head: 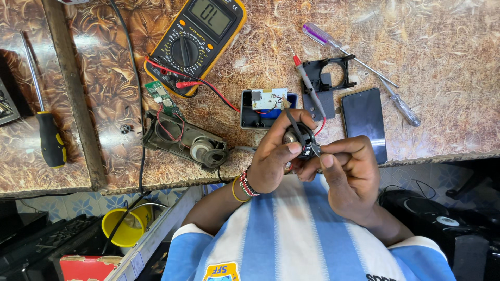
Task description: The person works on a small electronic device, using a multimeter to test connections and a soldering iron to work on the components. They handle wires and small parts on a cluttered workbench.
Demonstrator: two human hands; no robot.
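My left hand (276,158) and right hand (350,174) both pinch a small round black metal-and-plastic speaker part (301,140). It hovers just below the open blue plastic box (263,109) on the mottled brown surface (442,62).

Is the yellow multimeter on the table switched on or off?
On. The yellow multimeter shows dark characters on its grey display, and red leads are plugged into its lower end.
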